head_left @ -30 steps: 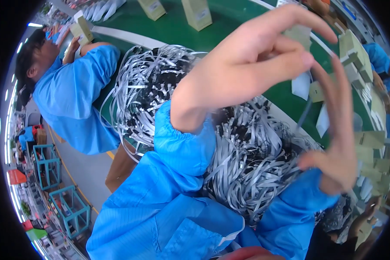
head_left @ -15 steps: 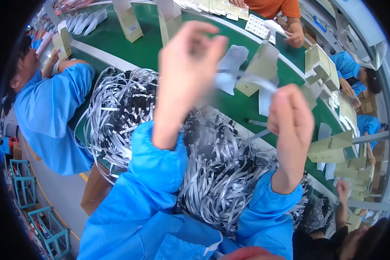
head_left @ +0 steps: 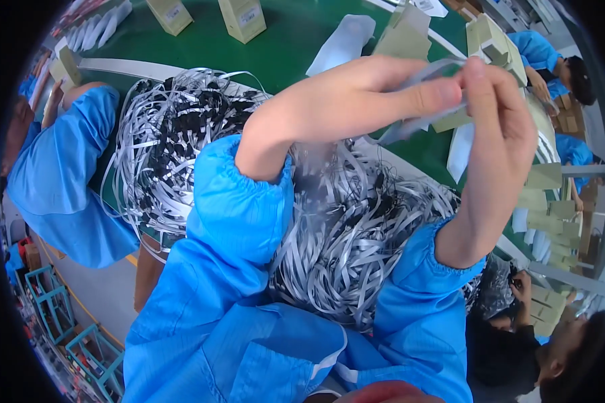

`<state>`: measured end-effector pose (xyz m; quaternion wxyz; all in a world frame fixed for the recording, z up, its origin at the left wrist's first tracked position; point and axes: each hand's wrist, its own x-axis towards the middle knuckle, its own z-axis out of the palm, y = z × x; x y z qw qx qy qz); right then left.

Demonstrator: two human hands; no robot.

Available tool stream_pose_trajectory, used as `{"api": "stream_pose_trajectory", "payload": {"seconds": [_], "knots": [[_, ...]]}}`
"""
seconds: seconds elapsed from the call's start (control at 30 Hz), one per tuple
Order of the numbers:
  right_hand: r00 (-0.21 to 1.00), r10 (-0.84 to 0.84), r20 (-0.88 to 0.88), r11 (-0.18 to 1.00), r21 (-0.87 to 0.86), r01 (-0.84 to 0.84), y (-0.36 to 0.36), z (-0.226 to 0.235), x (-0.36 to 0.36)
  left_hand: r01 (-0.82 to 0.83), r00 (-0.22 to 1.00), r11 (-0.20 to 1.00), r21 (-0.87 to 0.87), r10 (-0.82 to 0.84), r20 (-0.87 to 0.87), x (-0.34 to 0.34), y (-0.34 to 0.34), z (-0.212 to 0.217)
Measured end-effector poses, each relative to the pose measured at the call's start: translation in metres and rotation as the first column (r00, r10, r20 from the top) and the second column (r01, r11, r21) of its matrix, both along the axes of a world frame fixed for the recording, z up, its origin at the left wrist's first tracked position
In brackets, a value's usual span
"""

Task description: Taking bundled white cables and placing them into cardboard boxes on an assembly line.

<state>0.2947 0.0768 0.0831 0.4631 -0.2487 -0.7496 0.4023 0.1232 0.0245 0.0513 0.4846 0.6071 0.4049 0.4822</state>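
Observation:
Both my hands are raised over the far side of a big heap of flat grey straps [head_left: 343, 252] with black fittings. My left hand [head_left: 346, 101] reaches across to the right, its thumb and fingers closed on a looped grey strap [head_left: 405, 129]. My right hand [head_left: 503, 124] pinches the same strap, and the fingertips of both hands meet there. Part of the strap is hidden behind my left fingers. Further left lies a second heap of grey straps [head_left: 151, 158] with black pieces among them.
Cream boxes [head_left: 243, 21] stand on the green table [head_left: 286, 57], beside a translucent white sleeve [head_left: 346, 40]. A person in blue [head_left: 64, 188] sits close on my left; another in black [head_left: 501, 356] is at lower right. More boxes [head_left: 551, 232] line the right side.
My left hand has swung right and down to meet my right hand, which has moved right and slightly up. The strap stretched between them is now bunched in a loop. The view has shifted.

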Motion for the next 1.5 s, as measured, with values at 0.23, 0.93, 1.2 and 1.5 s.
{"api": "stream_pose_trajectory", "payload": {"seconds": [0.23, 0.93, 1.2, 1.5], "knots": [[0.97, -0.06, -0.237, 0.998, -0.012, 0.059, 0.008, 0.006, 0.018, 0.063, 0.963, 0.969, 0.239, 0.004, -0.27, -0.005, 0.006, -0.017], [0.949, 0.077, 0.305, 0.996, -0.066, -0.06, 0.002, -0.013, -0.012, -0.031, 0.107, 0.888, -0.46, 0.46, 0.881, 0.014, 0.031, 0.022], [0.996, -0.068, 0.061, 0.996, 0.055, 0.065, 0.0, -0.016, -0.027, 0.212, 0.518, 0.975, -0.071, -0.05, 0.854, -0.017, 0.02, -0.031], [0.979, 0.176, 0.099, 0.98, 0.075, -0.183, 0.014, -0.025, -0.015, -0.065, 0.829, 0.862, -0.503, 0.327, 0.454, 0.004, 0.014, 0.006]]}}
